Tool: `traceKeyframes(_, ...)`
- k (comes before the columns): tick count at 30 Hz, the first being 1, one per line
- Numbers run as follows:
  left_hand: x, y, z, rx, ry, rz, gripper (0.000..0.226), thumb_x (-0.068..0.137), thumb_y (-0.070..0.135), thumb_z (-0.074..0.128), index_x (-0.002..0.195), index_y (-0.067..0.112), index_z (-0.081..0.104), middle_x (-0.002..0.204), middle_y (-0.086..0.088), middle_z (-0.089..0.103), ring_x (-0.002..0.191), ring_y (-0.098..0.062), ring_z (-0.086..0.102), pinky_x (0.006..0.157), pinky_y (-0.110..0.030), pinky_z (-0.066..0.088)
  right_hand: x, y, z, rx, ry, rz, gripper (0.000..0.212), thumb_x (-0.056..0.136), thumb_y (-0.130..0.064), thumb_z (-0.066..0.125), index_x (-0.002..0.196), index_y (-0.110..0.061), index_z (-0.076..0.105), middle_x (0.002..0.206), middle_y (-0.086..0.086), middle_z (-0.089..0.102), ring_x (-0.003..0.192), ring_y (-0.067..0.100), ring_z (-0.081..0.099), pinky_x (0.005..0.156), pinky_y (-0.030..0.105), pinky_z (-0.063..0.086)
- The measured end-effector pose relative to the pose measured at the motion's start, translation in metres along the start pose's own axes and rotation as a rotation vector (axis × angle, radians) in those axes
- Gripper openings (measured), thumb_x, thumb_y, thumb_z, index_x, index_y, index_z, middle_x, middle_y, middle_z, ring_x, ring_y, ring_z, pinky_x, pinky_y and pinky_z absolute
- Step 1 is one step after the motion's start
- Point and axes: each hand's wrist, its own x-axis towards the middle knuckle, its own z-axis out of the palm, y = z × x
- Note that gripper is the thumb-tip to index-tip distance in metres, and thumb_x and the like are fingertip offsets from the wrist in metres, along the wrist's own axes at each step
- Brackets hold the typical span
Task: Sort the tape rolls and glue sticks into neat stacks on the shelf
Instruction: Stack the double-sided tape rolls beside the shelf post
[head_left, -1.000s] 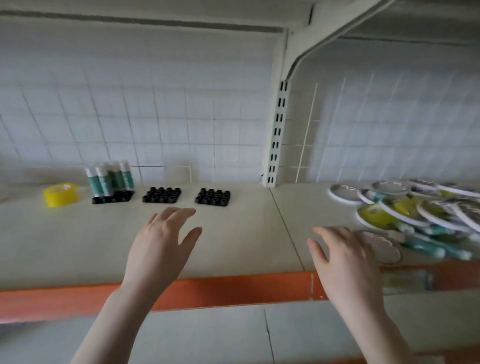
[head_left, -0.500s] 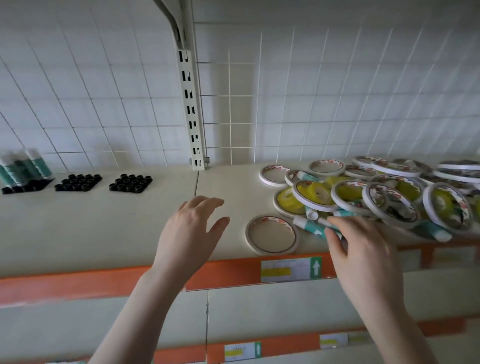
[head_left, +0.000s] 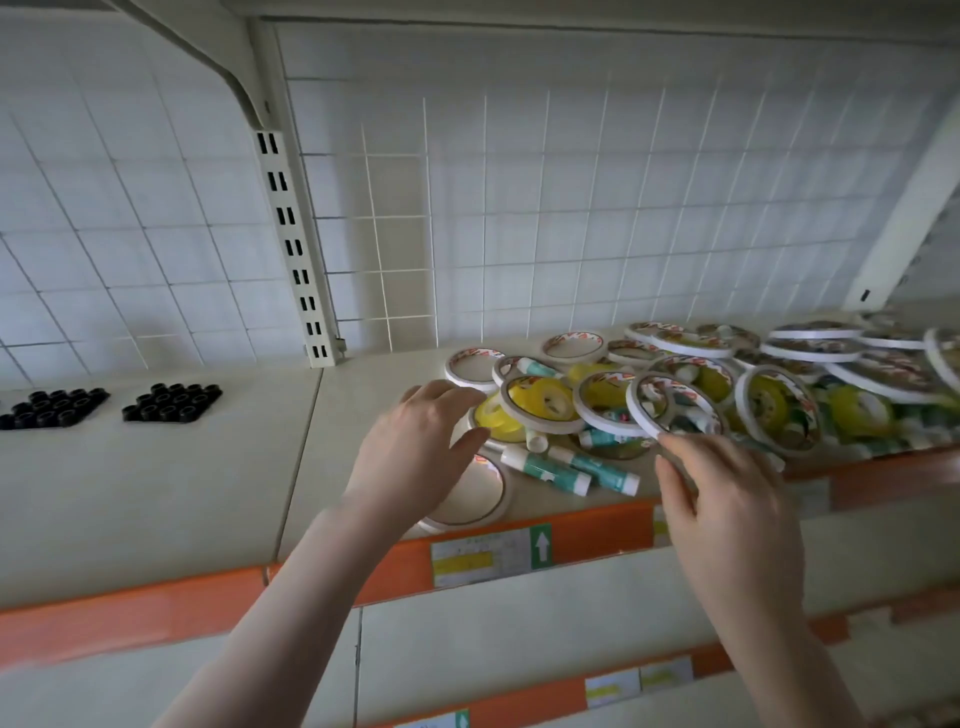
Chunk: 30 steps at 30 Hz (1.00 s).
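A jumbled heap of thin white tape rolls (head_left: 672, 402) and yellow tape rolls (head_left: 543, 397) covers the right half of the shelf (head_left: 156, 467). White-and-teal glue sticks (head_left: 545, 467) lie among them near the front edge. My left hand (head_left: 415, 447) hovers with fingers spread over a flat white roll (head_left: 475, 499) at the heap's left edge, holding nothing. My right hand (head_left: 722, 493) reaches to the front of the heap, fingers extended, its fingertips at the rim of a tilted white roll.
Two black holder trays (head_left: 174, 402) with round sockets sit on the left part of the shelf. A white wire grid backs the shelf, with a slotted upright post (head_left: 296, 249). The shelf's front lip is orange with a price label (head_left: 491, 556).
The view has swung right, from the standing glue sticks and trays to the heap. Both hands have moved forward to the heap's front edge.
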Motion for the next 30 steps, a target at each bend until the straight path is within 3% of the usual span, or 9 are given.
traceKeyframes(10,0.029,0.038,0.032,-0.007,-0.034,0.189,0.033,0.089,0.026,0.060,0.121,0.020,0.061,0.122,0.001,0.059,0.110,-0.022,0.054,0.083,-0.031,0.044,0.007,0.027,0.006,-0.085,-0.114,-0.009,0.015,0.075,-0.007,0.072,0.089,-0.004,0.068,0.077,0.010,0.065,0.075,0.034,0.061,0.067,0.044,0.054)
traceKeyframes(15,0.032,0.042,0.039,-0.002,-0.032,0.218,0.034,0.089,0.028,0.059,0.122,0.020,0.060,0.123,0.002,0.059,0.111,-0.022,0.053,0.085,-0.031,0.044,0.015,0.033,0.014,-0.116,-0.169,-0.071,0.013,0.070,-0.010,0.078,0.079,-0.007,0.070,0.069,0.005,0.065,0.071,0.030,0.061,0.060,0.038,0.051)
traceKeyframes(20,0.034,0.039,0.037,-0.009,-0.009,0.226,0.032,0.088,0.023,0.062,0.119,0.017,0.063,0.119,-0.002,0.061,0.108,-0.024,0.055,0.083,-0.031,0.044,0.019,0.036,0.014,-0.078,-0.148,-0.129,0.013,0.067,-0.008,0.081,0.073,-0.008,0.069,0.060,0.003,0.063,0.061,0.026,0.061,0.057,0.035,0.051)
traceKeyframes(28,0.045,0.046,0.042,-0.008,-0.042,0.264,0.034,0.089,0.025,0.060,0.122,0.019,0.060,0.122,0.000,0.060,0.109,-0.022,0.055,0.083,-0.033,0.046,0.023,0.048,-0.002,-0.128,-0.045,-0.116,0.004,0.074,-0.008,0.074,0.076,-0.008,0.071,0.063,0.003,0.064,0.064,0.028,0.060,0.065,0.034,0.045)
traceKeyframes(30,0.048,0.054,0.047,-0.005,-0.069,0.288,0.033,0.089,0.025,0.059,0.121,0.016,0.061,0.122,-0.003,0.060,0.111,-0.026,0.054,0.086,-0.036,0.047,0.022,0.056,-0.010,-0.150,-0.024,-0.089,0.010,0.071,-0.006,0.078,0.079,-0.008,0.072,0.063,0.004,0.064,0.065,0.028,0.061,0.066,0.034,0.045)
